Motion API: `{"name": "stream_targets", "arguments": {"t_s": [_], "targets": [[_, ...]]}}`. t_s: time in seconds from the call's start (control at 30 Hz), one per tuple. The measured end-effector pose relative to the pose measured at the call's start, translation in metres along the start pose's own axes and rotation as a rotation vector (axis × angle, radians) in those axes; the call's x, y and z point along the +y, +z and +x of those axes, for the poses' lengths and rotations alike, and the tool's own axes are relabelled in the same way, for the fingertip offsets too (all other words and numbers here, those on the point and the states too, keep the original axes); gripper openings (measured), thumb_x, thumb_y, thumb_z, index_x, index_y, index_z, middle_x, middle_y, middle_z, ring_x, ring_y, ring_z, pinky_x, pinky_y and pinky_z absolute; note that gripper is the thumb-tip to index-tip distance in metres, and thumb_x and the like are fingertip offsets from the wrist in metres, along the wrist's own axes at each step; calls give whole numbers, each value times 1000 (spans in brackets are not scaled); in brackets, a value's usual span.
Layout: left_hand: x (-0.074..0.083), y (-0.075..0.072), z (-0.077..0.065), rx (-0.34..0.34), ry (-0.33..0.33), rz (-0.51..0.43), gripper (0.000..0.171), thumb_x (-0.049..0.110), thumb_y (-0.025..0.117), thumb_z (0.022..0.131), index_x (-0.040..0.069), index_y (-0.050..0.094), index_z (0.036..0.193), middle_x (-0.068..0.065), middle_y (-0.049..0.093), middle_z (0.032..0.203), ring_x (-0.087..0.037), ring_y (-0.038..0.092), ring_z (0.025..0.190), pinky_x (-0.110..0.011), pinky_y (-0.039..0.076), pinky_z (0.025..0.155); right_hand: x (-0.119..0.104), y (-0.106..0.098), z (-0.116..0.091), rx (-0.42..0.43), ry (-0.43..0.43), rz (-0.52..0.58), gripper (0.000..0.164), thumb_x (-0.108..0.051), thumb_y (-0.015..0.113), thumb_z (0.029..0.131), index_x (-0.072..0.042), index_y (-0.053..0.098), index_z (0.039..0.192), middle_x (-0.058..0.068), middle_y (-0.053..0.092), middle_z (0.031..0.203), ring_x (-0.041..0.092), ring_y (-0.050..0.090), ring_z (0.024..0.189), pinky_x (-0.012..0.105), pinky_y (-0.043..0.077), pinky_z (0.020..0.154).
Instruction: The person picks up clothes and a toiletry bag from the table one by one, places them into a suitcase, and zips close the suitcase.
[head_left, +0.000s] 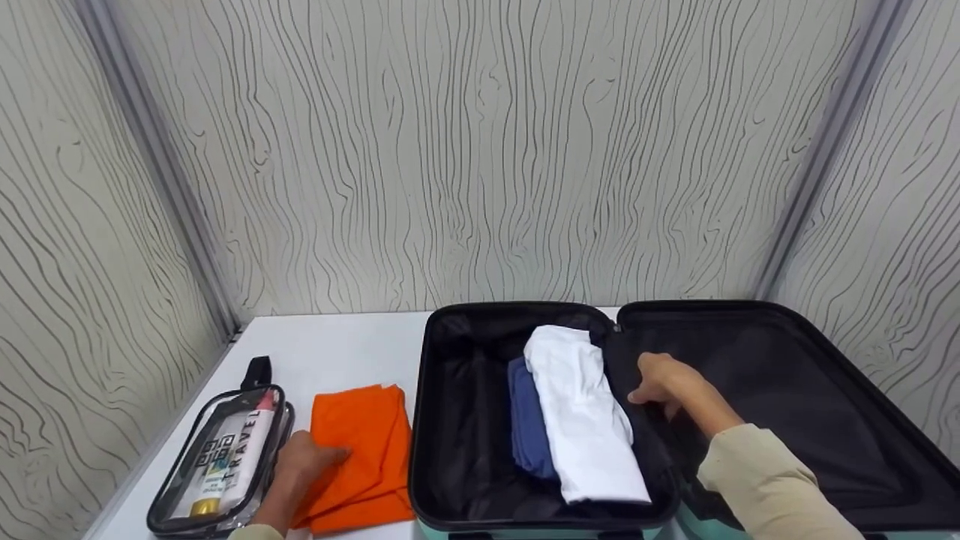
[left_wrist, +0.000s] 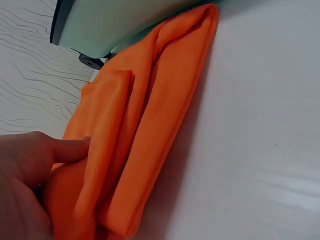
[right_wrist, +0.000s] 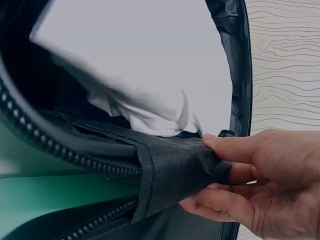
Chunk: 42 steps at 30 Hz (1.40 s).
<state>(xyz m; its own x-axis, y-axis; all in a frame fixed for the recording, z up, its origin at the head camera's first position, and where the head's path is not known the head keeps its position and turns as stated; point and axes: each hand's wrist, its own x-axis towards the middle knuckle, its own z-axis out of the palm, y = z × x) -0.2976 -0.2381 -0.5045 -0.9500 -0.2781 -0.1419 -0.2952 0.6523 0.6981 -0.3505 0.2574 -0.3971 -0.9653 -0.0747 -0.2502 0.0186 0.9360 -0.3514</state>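
A folded orange cloth garment [head_left: 367,442] lies left of an open black-lined suitcase [head_left: 465,420]. My left hand [head_left: 300,465] grips its left side; in the left wrist view the thumb presses on top of the folds, the other fingers mostly hidden by cloth. Over the suitcase's hinge side, my right hand [head_left: 675,384] pinches the black lining flap [right_wrist: 182,167] between thumb and fingers, clearest in the right wrist view. Inside the left half, a folded white garment [head_left: 581,412] lies partly on a folded blue one [head_left: 530,420], close to that flap.
At the far left of the white table [head_left: 337,341] lies a clear, black-edged travel pouch [head_left: 234,442] holding bottles or tubes. The suitcase's right half [head_left: 802,405] lies opened flat. A wood-patterned panel [head_left: 480,150] stands behind the table, with further panels at both sides.
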Motion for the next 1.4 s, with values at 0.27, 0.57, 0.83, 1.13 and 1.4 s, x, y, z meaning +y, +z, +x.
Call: {"name": "stream_targets", "arguments": {"t_s": [0.27, 0.57, 0.83, 1.13, 1.4], "targets": [[1, -1, 5, -16, 87, -274, 51, 5, 64, 78, -13, 40, 120, -24, 51, 108, -33, 48, 94, -49, 38, 94, -2, -1, -2, -8, 5, -3, 39, -8, 68, 81, 13, 45, 104, 31, 52, 93, 29, 64, 51, 34, 54, 46], [4, 0, 5, -34, 167, -415, 40, 7, 60, 87, -3, 50, 125, -14, 58, 108, -24, 53, 92, -37, 43, 88, -2, 0, -1, -30, 12, -5, 43, -8, 67, 82, 16, 43, 108, 35, 51, 96, 30, 65, 53, 34, 54, 47], [32, -7, -3, -62, 79, -454, 41, 21, 58, 91, 8, 49, 129, -9, 58, 111, -23, 53, 96, -36, 43, 90, -1, 0, -2, -8, -8, -15, 41, -9, 69, 80, 15, 45, 104, 36, 51, 98, 29, 64, 52, 34, 54, 46], [56, -19, -8, -79, 171, -508, 39, 16, 58, 91, 8, 50, 129, -11, 58, 113, -23, 54, 96, -33, 45, 88, -2, 1, -1, -13, -12, 18, 41, -8, 69, 81, 14, 44, 105, 32, 51, 94, 30, 64, 53, 34, 54, 46], [71, -35, -9, -57, 182, -496, 42, 15, 59, 90, 6, 48, 130, -12, 57, 117, -24, 54, 97, -33, 47, 89, -1, 0, -2, -29, -7, -5, 44, -7, 67, 82, 17, 43, 110, 34, 52, 97, 28, 64, 53, 34, 54, 48]]}}
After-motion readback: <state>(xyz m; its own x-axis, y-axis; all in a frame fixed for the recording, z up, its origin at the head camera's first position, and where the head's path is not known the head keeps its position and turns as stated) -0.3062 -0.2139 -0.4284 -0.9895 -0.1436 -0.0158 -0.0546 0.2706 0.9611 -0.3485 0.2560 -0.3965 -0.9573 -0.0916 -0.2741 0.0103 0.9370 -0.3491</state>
